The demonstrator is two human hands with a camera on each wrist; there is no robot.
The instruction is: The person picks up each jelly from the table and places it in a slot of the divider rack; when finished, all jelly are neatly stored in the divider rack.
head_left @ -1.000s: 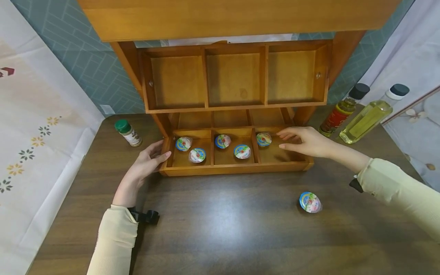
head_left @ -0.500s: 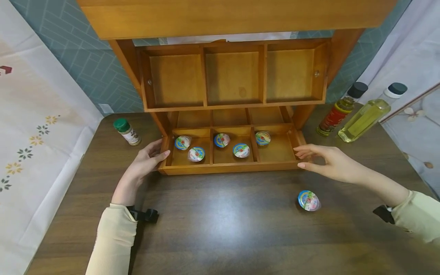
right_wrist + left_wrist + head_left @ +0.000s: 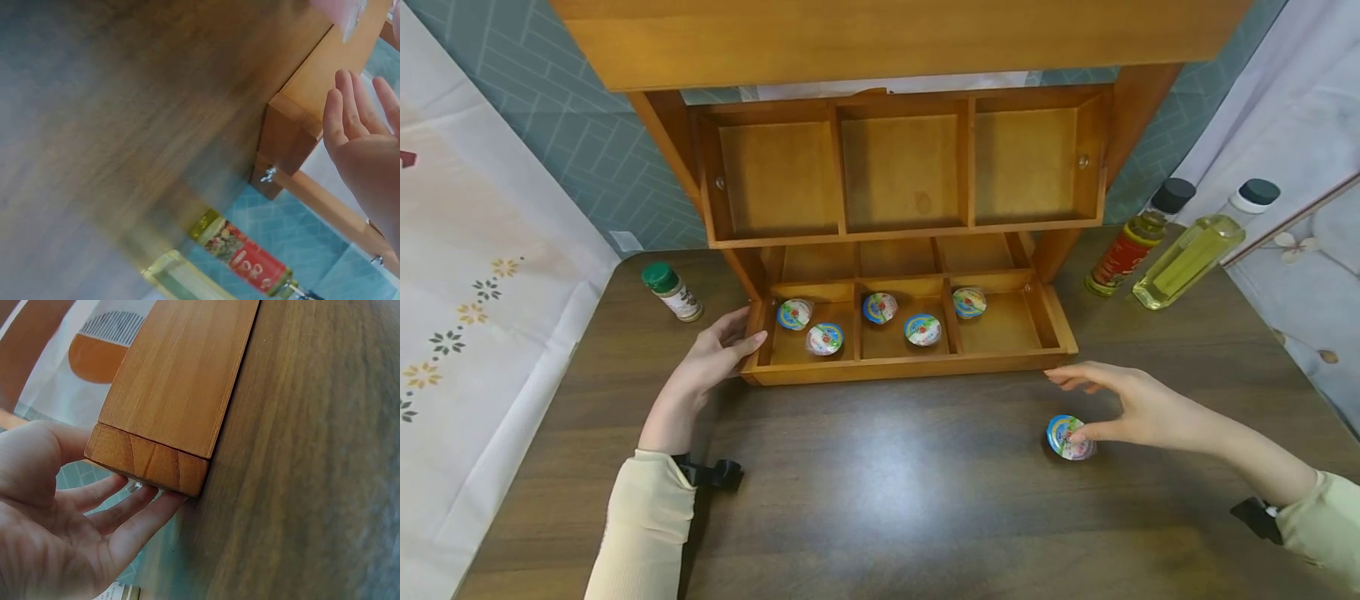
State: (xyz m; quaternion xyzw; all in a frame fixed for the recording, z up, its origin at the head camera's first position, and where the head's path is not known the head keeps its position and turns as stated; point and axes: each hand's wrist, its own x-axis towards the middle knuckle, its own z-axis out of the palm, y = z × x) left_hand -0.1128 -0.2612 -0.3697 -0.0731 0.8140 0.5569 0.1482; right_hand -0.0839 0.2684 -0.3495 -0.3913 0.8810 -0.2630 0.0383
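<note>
My left hand (image 3: 713, 354) grips the left end of the lower wooden tray (image 3: 910, 367), thumb over the rim and fingers along the side (image 3: 147, 459). Several small jelly cups with blue-edged printed lids sit in that tray: two in the left compartment, two in the middle, and one jelly cup (image 3: 969, 302) in the right. Another jelly cup (image 3: 1070, 438) stands on the table at the right. My right hand (image 3: 1150, 408) is over it with spread fingers, the thumb tip overlapping its lid in the head view. Part of a pinkish cup (image 3: 340, 12) shows at the right wrist view's top edge.
A three-compartment upper wooden tray (image 3: 904, 175) overhangs the lower one, under a wooden top board (image 3: 902, 42). A green-capped spice jar (image 3: 673, 292) stands at left. A red-labelled oil bottle (image 3: 1135, 250) and a clear oil bottle (image 3: 1202, 250) stand at right.
My right hand has moved from the lower tray's right compartment out toward the front right, to the jelly cup on the table. My left hand has stayed at the tray's left end.
</note>
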